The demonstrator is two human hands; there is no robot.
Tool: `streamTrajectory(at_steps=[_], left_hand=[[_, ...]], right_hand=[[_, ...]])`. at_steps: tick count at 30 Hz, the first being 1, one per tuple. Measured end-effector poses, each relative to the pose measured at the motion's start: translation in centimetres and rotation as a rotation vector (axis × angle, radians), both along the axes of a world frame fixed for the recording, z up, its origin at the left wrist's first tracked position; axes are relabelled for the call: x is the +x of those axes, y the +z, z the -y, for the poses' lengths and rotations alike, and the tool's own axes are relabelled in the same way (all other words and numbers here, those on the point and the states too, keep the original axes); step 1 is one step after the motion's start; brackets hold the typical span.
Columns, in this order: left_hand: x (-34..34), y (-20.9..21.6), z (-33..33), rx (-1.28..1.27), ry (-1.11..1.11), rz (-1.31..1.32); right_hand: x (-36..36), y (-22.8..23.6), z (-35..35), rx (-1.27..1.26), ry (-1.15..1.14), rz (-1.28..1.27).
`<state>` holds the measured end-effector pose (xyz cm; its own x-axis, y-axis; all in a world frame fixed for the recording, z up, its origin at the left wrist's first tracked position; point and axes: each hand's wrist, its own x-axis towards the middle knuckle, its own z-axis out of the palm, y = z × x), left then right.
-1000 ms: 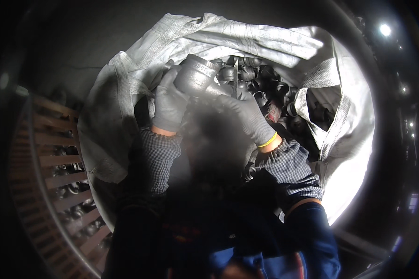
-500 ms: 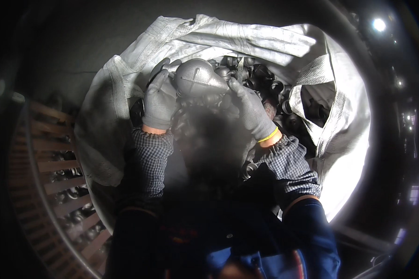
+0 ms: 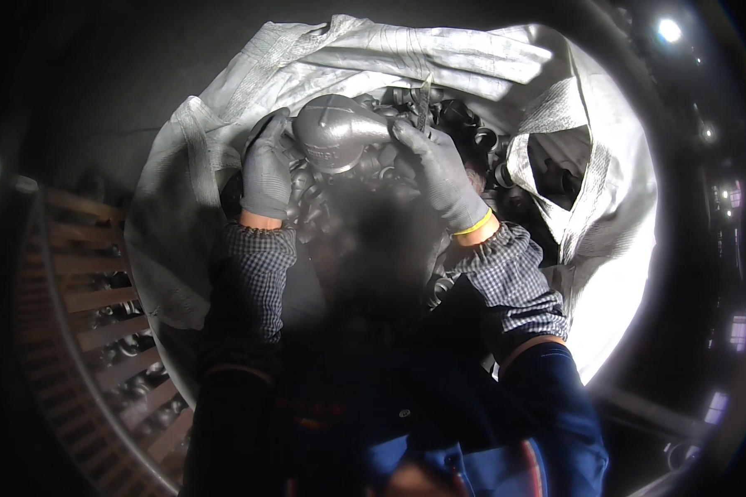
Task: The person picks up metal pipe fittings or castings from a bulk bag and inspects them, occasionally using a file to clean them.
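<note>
Between my two gloved hands is a grey cast-metal pipe fitting (image 3: 327,132), with a wide round end to the left and a narrowing neck to the right. My left hand (image 3: 267,170), in a grey knit glove, grips the wide end at its left side. Fingers of my right hand (image 3: 439,166), gloved in grey with a yellow cuff, close on the narrow end. Raised lettering shows on the side of the fitting facing me. Beneath it lie many smaller dark metal fittings (image 3: 464,116), heaped in a large white woven bulk bag (image 3: 182,273).
A wide strap loop (image 3: 576,199) of the bag hangs over its right side. To the left stands a slatted brown crate (image 3: 99,298) with metal parts behind the slats. A dark blur covers the middle of the heap.
The fitting has turned in my hands, so its lettered side and lower rim now show. Both hands have shifted slightly left.
</note>
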<state>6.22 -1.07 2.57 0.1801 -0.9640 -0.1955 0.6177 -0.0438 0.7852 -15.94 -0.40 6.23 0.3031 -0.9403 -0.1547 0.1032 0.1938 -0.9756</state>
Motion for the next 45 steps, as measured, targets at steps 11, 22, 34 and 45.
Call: streamTrajectory(at_steps=[11,22,34,45], left_hand=[[-0.3,-1.2,0.9,0.114,-0.042,-0.043],[-0.6,0.5,-0.2,-0.017,-0.172,-0.368],[-1.0,-1.8,0.7,-0.423,-0.361,-0.41],[-2.0,-0.5,-1.2,-0.334,-0.478,-0.678]], right_hand=[[0.5,-0.7,0.0,-0.158,-0.151,-0.111],[0.5,-1.6,-0.2,0.049,-0.126,-0.003],[2.1,-1.3,-2.7,-0.3,0.033,0.106],[2.4,1.4,-3.1,0.107,0.158,0.024]])
